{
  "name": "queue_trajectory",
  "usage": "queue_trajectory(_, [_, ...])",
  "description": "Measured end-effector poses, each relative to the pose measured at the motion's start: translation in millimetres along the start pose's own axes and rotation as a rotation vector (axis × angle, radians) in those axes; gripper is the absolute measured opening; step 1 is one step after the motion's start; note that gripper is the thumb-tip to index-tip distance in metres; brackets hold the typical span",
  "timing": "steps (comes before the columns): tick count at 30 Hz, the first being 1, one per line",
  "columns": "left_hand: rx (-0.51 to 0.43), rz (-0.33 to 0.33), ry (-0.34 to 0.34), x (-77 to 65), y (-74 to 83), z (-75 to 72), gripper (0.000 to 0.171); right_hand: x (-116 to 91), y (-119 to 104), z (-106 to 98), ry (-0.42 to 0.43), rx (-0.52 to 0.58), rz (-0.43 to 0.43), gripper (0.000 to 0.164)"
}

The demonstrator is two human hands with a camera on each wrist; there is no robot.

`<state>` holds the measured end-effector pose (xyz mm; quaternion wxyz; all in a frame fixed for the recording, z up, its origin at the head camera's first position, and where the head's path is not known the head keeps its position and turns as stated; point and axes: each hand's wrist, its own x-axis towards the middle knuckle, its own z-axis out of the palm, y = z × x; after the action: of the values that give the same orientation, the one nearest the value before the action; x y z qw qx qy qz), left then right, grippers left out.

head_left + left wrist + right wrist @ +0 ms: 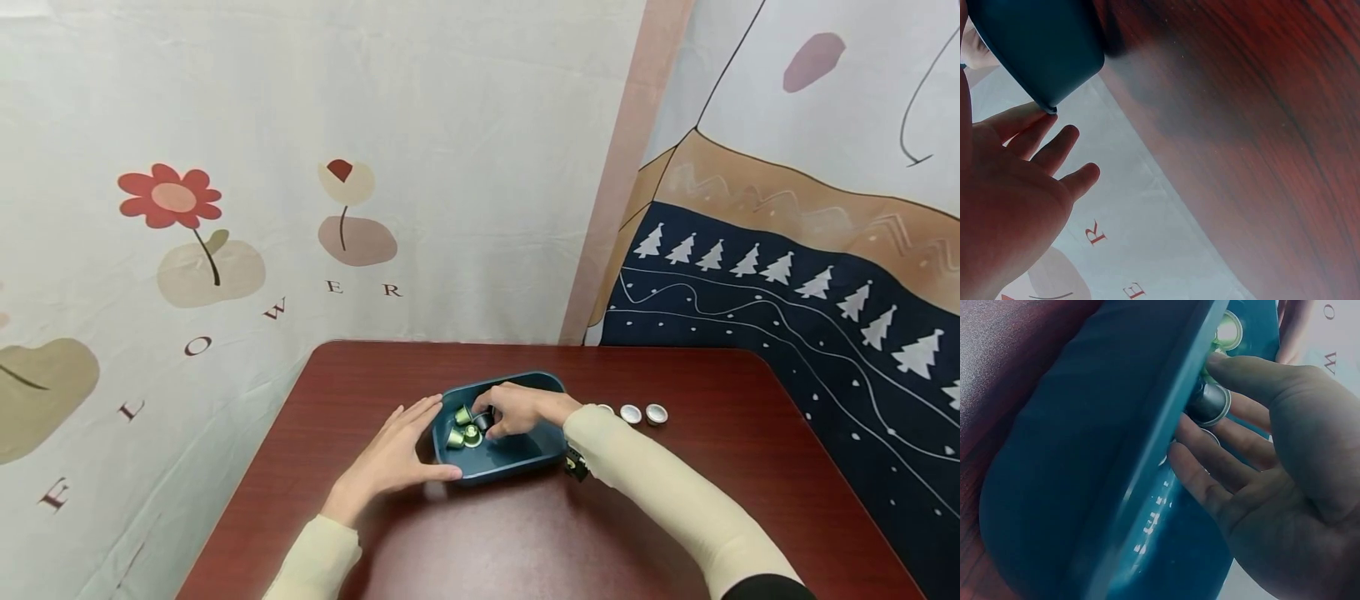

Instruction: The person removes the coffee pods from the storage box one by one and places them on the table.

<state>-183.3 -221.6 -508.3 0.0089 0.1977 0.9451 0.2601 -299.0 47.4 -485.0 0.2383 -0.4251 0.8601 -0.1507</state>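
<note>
A dark blue tray (517, 468) with rounded corners stands on the table. In its left end lie several green coffee capsules (456, 438), with dark capsules beside them. My right hand (517, 407) reaches down into the tray. In the right wrist view its fingers curl round a dark coffee capsule (1210, 405), the thumb just above it near a green capsule (1229, 331); another capsule is partly hidden behind the fingers. My left hand (397, 450) is spread at the tray's left end, fingertips at the rim (1054, 110), thumb along the front edge.
Right of the tray, three capsules with pale lids (656, 414) lie in a row, one partly covered by the right sleeve (645, 475). The reddish-brown table (480, 550) reaches back to a printed cloth wall (465, 167). A dark patterned cloth (750, 325) hangs at the right.
</note>
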Motion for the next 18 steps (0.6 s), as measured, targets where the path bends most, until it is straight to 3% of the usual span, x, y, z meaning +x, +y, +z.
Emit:
queue_trajectory(4, [0.005,0.003,0.005,0.1,-0.3,0.2,0.123,3.8,5.2,2.8,0.000,0.006,0.000,0.047])
queue_trajectory(11, [0.004,-0.004,0.001,0.4,-0.6,0.4,0.123,21.1,32.9,19.9,-0.006,0.007,-0.058,0.043])
queue_trajectory(18, [0.005,0.001,0.003,-0.3,0.3,-0.7,0.122,31.0,43.7,29.8,0.002,-0.014,-0.113,0.021])
